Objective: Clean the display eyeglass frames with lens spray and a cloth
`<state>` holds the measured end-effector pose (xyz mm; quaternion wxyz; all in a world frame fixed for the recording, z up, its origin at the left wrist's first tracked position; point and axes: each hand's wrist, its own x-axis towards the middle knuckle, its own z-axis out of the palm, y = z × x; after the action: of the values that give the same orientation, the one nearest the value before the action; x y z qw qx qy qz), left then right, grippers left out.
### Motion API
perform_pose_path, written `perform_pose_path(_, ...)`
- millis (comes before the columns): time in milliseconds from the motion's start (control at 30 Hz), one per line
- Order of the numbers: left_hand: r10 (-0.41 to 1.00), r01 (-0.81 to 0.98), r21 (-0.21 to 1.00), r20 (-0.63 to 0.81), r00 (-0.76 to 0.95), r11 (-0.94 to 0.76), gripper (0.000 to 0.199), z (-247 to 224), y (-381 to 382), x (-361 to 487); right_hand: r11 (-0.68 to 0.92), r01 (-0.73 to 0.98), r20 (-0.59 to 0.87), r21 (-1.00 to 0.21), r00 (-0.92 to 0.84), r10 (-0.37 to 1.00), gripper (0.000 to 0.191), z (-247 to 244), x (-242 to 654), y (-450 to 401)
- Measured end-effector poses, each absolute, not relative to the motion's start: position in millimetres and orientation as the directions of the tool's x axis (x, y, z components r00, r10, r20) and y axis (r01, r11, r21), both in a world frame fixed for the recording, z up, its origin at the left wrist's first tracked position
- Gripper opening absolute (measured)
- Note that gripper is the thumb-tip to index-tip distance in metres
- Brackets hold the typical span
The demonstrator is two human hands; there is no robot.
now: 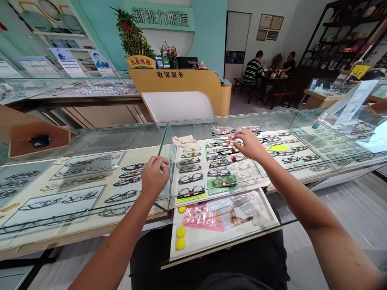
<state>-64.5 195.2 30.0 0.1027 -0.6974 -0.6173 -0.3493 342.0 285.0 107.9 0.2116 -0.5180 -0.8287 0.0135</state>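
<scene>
My right hand (pixel 249 144) reaches over rows of eyeglasses in a glass display case, fingers bent and apart. Its fingertips are close to a black pair of eyeglasses (pixel 228 151) with a red tag; whether they touch it I cannot tell. My left hand (pixel 155 174) is closed with curled fingers beside the upright glass divider (pixel 165 139); what it holds, if anything, is hidden. More eyeglasses (pixel 190 191) lie in columns between the hands, some on yellow or green cards. A beige cloth (pixel 184 141) lies behind them.
An open drawer (pixel 205 245) juts out above my lap, with pink packets (pixel 199 215), clear bags and yellow round cases (pixel 180 237). Glass edges run along the case. A wooden counter (pixel 223 96) stands beyond, and two people sit at a table at the back right.
</scene>
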Motion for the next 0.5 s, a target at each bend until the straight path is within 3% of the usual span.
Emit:
perform_pose_path(133, 0.773, 0.926, 0.185, 0.617, 0.15, -0.328, 0.022, 52.1, 210.5, -40.6, 0.409, 0.847, 0.424, -0.341, -0.25, 0.871, 0.029, 99.2, 358.8, 265.3)
perform_pose_path(267, 0.778, 0.89, 0.192, 0.583, 0.235, -0.413, 0.019, 94.5, 258.1, 9.5, 0.339, 0.862, 0.558, -0.377, -0.081, 0.826, 0.031, 102.7, 405.7, 286.0)
perform_pose_path(367, 0.818, 0.877, 0.17, 0.474, 0.327, -0.449, 0.024, 118.6, 309.8, 51.1, -0.015, 0.922, 0.603, -0.386, 0.265, 0.753, 0.036, 90.4, 474.4, 310.2)
perform_pose_path(433, 0.85, 0.883, 0.143, 0.373, 0.371, -0.448, 0.026, 124.4, 346.7, 75.6, -0.347, 0.859, 0.463, -0.377, 0.499, 0.733, 0.043, 70.9, 519.2, 321.5)
perform_pose_path(500, 0.865, 0.885, 0.122, 0.304, 0.398, -0.45, 0.025, 122.2, 382.5, 96.2, -0.444, 0.808, 0.383, -0.387, 0.579, 0.72, 0.047, 48.0, 550.2, 328.5)
